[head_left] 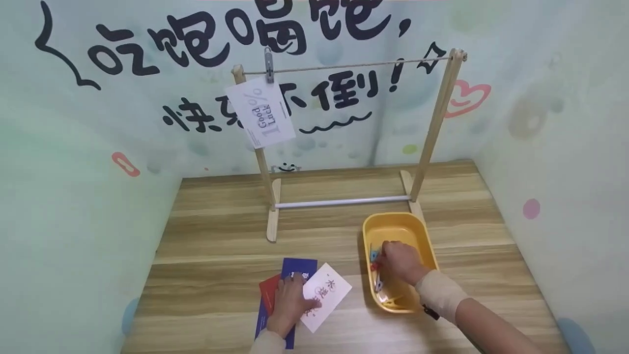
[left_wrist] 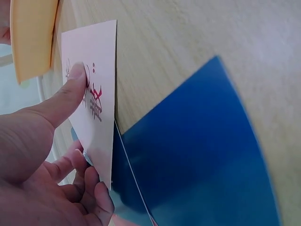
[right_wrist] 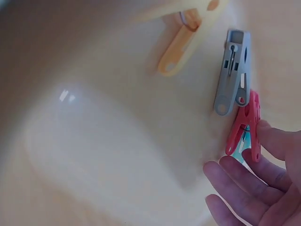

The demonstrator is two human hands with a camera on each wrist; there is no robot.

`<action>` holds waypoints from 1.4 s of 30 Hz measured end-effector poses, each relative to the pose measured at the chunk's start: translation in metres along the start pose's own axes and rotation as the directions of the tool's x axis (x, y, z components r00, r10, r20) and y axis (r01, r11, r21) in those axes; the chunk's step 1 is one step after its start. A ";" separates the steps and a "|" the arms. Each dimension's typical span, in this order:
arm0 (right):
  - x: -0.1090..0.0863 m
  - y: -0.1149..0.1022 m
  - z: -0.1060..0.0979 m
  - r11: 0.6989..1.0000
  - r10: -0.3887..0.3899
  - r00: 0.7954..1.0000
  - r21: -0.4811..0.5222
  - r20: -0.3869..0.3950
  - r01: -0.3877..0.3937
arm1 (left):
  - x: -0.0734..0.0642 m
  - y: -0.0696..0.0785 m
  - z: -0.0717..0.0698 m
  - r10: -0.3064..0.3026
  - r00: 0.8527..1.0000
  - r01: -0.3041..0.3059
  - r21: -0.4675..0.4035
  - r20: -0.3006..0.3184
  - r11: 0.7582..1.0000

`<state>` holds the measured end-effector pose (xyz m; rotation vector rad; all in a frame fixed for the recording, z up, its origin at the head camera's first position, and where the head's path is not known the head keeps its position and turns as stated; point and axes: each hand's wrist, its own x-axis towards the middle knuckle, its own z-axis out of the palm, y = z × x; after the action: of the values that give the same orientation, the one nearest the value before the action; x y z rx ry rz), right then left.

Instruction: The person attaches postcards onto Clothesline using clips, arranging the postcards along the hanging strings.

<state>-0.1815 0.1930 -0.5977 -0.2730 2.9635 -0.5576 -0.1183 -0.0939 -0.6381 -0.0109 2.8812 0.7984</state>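
My left hand (head_left: 290, 302) lies over a small pile of cards. In the left wrist view its thumb presses the face of a white card with dark and red lettering (head_left: 330, 290), the other fingers curled behind it. Beneath are a blue card (head_left: 300, 265) and a red card (head_left: 269, 290), partly covered by the hand. Inside a yellow tray (head_left: 366, 241), my right hand (head_left: 403, 260) has thumb and index finger at a red clothespin (right_wrist: 244, 122), pinching one handle. A grey clothespin (right_wrist: 230, 70) touches the red one; a teal clothespin (right_wrist: 241, 146) is mostly hidden underneath.
Behind the tray stands a wooden rack (head_left: 435, 130) with a string (head_left: 344, 67) across its top and a pale bar (head_left: 344, 202) below. A grey clothespin (head_left: 269, 66) holds a white "Good Luck" card (head_left: 263, 113) there. A yellow clothespin (right_wrist: 176, 54) lies in the tray.
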 end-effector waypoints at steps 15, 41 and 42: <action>0.005 -0.005 -0.007 0.982 0.044 0.991 0.179 0.129 -0.067 | 0.002 0.001 -0.010 0.019 0.999 -0.015 -0.096 0.037 0.995; 0.003 -0.006 -0.016 0.966 -0.138 0.984 0.203 -0.115 0.160 | 0.020 -0.003 -0.051 0.152 0.951 0.004 -0.501 0.271 0.865; 0.003 -0.006 -0.018 0.965 -0.149 0.980 0.196 -0.130 0.173 | 0.021 -0.002 -0.051 0.147 0.951 0.009 -0.503 0.271 0.864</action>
<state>-0.1864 0.1934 -0.5790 -0.4792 2.9750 -0.9241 -0.1466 -0.1215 -0.5990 0.1452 2.3274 1.4064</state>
